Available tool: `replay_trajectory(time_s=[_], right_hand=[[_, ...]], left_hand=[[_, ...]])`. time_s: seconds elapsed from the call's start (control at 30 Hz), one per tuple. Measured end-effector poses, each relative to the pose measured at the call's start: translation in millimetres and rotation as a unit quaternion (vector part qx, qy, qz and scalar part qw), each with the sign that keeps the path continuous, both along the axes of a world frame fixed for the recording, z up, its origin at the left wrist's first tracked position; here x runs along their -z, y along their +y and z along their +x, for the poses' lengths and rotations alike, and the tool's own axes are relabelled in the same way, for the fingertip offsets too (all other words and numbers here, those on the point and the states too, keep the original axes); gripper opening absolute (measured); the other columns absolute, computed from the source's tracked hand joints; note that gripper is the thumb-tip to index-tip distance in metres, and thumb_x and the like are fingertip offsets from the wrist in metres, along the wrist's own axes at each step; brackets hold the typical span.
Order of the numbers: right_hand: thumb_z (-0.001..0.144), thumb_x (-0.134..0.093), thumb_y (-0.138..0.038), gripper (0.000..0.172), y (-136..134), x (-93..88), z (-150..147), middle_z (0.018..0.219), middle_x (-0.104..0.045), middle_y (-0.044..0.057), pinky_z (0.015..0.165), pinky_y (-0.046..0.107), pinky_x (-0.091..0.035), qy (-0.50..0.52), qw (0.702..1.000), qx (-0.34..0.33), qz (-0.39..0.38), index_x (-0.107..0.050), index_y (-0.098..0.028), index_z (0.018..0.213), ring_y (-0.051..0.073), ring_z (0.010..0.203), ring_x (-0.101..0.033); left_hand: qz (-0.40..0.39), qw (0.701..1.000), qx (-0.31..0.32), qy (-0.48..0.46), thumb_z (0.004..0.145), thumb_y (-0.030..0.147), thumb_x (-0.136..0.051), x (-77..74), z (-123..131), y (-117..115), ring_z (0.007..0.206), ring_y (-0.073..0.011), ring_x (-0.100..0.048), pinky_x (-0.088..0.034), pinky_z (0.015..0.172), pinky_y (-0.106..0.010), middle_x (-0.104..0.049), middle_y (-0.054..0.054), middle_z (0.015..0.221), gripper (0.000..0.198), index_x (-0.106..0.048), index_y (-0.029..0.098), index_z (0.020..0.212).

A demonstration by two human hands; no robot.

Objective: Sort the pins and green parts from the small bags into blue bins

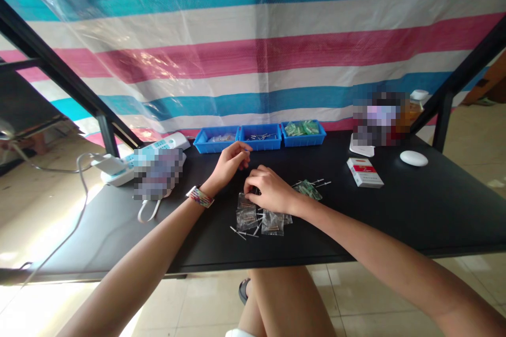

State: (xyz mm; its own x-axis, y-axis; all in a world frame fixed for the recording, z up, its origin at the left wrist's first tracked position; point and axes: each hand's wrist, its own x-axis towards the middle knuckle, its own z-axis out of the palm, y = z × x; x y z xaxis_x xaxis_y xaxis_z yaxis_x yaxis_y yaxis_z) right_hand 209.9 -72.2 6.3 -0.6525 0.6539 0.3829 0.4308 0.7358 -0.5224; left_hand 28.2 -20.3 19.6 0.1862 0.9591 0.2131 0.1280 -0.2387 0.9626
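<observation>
Curling over a clear bag [245, 202], the right hand [268, 189] lies nearer it than the curled left hand [232, 162]; whether either grips anything cannot be told

The left hand [231, 162] curled its fingers inward, so whether it held anything could not be told. The right hand [271, 189] covered part of the clear bags [272, 222] beneath it, and its grip could not be made out. Mosaic blurring masked an object [158, 172] beside the power strip [171, 142], hiding some sockets, and another blurred patch [381, 118] partly concealed a bottle [419, 95]. The small pieces in the leftmost blue bin [215, 147] were too indistinct to identify. Small print on the red-and-white pack [364, 172] was illegible. The bottom edge cut off the person's legs [288, 300] and both forearms.
</observation>
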Motion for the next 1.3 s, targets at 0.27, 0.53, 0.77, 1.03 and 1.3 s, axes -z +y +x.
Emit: replay_trajectory(time_s=[0.27, 0.53, 0.77, 1.03, 1.3], right_hand=[[0.085, -0.076, -0.026, 0.013, 20, -1.0, 5, 0.079, -0.071, 0.000, 0.067, 0.029, -0.054, 0.330, 0.910, 0.086, -0.234, -0.064, -0.020, 0.087, 0.016, 0.071, -0.067], [0.073, -0.084, -0.035, 0.041, 36, 3.8, 16, 0.079, -0.073, 0.000, 0.064, 0.032, -0.063, 0.455, 0.823, 0.128, -0.314, -0.068, -0.020, 0.107, 0.017, 0.068, -0.070], [0.078, -0.078, -0.033, 0.016, 41, 2.8, 22, 0.078, -0.072, 0.002, 0.060, 0.028, -0.057, 0.412, 0.863, 0.101, -0.276, -0.073, -0.020, 0.086, 0.017, 0.072, -0.068], [0.090, -0.069, -0.023, 0.011, 38, -1.8, 27, 0.097, -0.077, 0.006, 0.083, 0.034, -0.057, 0.321, 0.937, 0.114, -0.081, -0.080, -0.021, 0.089, 0.021, 0.095, -0.072], [0.087, -0.060, -0.014, 0.024, 28, -11.2, 27, 0.108, -0.078, 0.008, 0.087, 0.036, -0.060, 0.315, 0.938, 0.137, -0.034, -0.081, -0.021, 0.098, 0.023, 0.104, -0.072]], left_hand=[[0.003, 0.997, 0.079, 0.004, 0.101, 0.057, -0.051, 5.0, -6, 4, 0.074, -0.0188, -0.063, -0.052, 0.073, -0.031, -0.069, -0.006, 0.077, 0.051, -0.073, 0.015, 0.084], [0.008, 0.990, 0.139, 0.021, 0.084, 0.044, -0.084, 5.0, 3, -1, 0.076, -0.0167, -0.067, -0.053, 0.075, -0.029, -0.071, -0.003, 0.082, 0.033, -0.069, 0.016, 0.091], [0.033, 0.997, 0.062, 0.034, 0.088, 0.054, -0.079, 0.8, 4, -3, 0.064, -0.0134, -0.060, -0.050, 0.066, -0.026, -0.066, 0.000, 0.068, 0.042, -0.063, 0.018, 0.075], [0.002, 0.994, 0.101, 0.038, 0.097, 0.058, -0.064, -3.8, 1, -3, 0.078, -0.0214, -0.070, -0.055, 0.079, -0.034, -0.079, -0.011, 0.084, 0.047, -0.080, 0.016, 0.083], [0.035, 0.998, 0.053, 0.030, 0.092, 0.052, -0.074, -1.5, -1, 1, 0.074, -0.0190, -0.069, -0.055, 0.075, -0.031, -0.077, -0.008, 0.080, 0.037, -0.079, 0.016, 0.088]])
